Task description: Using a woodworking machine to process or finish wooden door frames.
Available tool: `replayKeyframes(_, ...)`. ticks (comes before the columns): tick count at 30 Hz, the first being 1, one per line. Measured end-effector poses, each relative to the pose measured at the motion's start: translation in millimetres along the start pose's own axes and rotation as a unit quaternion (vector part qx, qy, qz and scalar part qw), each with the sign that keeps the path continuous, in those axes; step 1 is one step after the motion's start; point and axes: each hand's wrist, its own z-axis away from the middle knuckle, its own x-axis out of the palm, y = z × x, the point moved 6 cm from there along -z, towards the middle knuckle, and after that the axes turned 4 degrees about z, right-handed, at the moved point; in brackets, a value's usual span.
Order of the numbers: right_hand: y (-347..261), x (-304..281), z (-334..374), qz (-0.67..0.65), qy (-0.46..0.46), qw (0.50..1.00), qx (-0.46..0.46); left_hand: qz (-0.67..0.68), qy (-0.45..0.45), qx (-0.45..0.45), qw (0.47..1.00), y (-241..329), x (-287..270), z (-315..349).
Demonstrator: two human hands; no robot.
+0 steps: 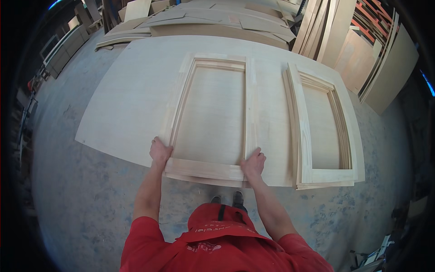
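A rectangular wooden frame point(204, 168) lies in front of me on a large pale plywood sheet point(122, 95), apparently stacked on at least one more frame. My left hand point(160, 152) grips its near left corner, fingers curled round the outer edge. At the near right corner my right hand point(253, 163) holds the frame the same way, its thumb side toward the inner opening. Plywood shows through the middle of the frame. The undersides of my fingers are hidden. To the right stands a taller stack of similar wooden frames point(306, 136), its pieces slightly out of line.
Beyond the sheet lies a wide pile of flat boards point(217, 31). Long planks point(317, 27) and panels point(392, 68) lean at the far right. Concrete floor point(90, 181) surrounds the sheet, and my shoes point(238, 197) are close to its near edge.
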Motion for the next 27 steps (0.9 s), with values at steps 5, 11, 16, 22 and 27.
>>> replayKeyframes(5, 5, 0, 11, 0.014, 0.010, 1.000, 0.020, 0.015, -0.005, 0.010, 1.000, -10, 6, 12)
replayKeyframes(11, 0, 1, 22, 0.008, 0.005, 0.999, 0.041, 0.012, -0.017, 0.016, 1.000, -12, 3, 2)
replayKeyframes(16, 0, 1, 6, 0.003, 0.002, 0.998, 0.057, 0.001, -0.035, 0.010, 0.999, -6, 9, -8)
replayKeyframes(22, -4, 13, -3, -0.007, -0.144, 0.983, 0.113, -0.072, -0.058, -0.024, 0.995, -16, 4, -5)
replayKeyframes(27, 18, 8, -8, -0.021, -0.116, 0.984, 0.134, -0.092, -0.067, 0.015, 0.993, 9, 16, -18)
